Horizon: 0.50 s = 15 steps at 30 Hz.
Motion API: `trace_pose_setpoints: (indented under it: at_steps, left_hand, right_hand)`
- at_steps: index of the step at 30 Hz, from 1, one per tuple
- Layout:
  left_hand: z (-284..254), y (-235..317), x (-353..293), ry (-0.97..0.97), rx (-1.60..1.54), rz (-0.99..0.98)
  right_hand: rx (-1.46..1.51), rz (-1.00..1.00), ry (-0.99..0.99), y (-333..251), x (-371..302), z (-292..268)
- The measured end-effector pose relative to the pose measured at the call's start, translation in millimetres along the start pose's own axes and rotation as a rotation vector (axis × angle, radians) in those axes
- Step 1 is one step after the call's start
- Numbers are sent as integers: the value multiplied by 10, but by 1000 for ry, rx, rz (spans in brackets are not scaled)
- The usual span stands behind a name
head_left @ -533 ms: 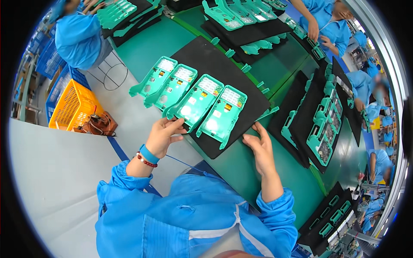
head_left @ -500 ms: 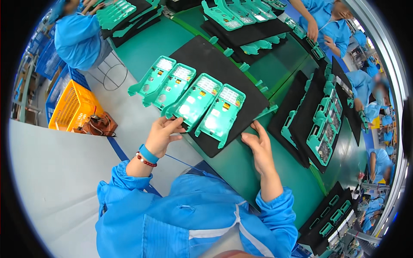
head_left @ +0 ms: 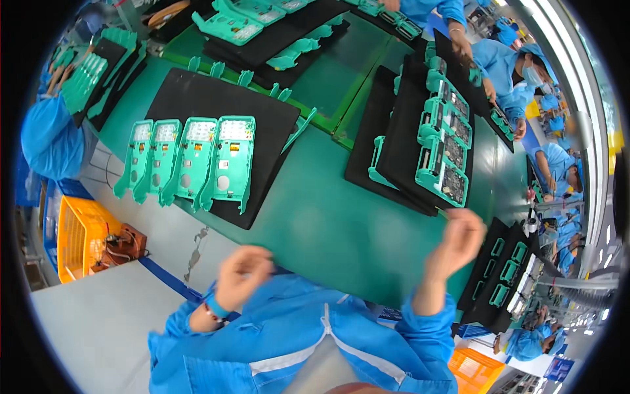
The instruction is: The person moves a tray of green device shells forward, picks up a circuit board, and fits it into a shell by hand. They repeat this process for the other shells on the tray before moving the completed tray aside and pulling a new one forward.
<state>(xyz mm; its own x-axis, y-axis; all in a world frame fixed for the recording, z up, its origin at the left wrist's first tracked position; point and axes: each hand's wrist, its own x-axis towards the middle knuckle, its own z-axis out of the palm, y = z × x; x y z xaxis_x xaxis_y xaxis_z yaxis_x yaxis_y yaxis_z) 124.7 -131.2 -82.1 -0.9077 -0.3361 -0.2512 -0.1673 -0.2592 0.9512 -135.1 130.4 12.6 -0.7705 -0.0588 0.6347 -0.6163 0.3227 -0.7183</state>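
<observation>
My left hand [head_left: 243, 278] hovers over the near edge of the table, its fingers loosely curled and smeared by motion; nothing shows in it. To the right, my right hand [head_left: 457, 241] is also blurred and curled, close to the near corner of a black foam board [head_left: 405, 164]. Whether it touches that board I cannot tell. On the board stands a row of green housings [head_left: 451, 134] with dark circuit boards inside. At left, a second black board [head_left: 269, 125] carries several green plastic casings [head_left: 230, 164] with white grid tops, apart from both hands.
More stacked black boards with green casings [head_left: 239, 23] stand at the far side. A yellow crate [head_left: 82, 230] sits on the left beside a brown box [head_left: 128, 243] with wires. Co-workers in blue [head_left: 52, 138] work around the green table [head_left: 315, 217].
Both hands have left the board of casings; my right hand has moved right toward the other stack. My view has turned right, so that board now appears farther left.
</observation>
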Motion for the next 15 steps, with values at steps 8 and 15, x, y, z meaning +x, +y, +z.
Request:
trace_pose_setpoints:
  at_steps: [8,15]
  left_hand:
    - [1545,270,1380,-230,-738,-401]
    - [1771,212,1721,-159,-713,-400]
  right_hand:
    - [561,932,-250,1890,964,-881]
    - [952,1013,-280,1705,982,-345]
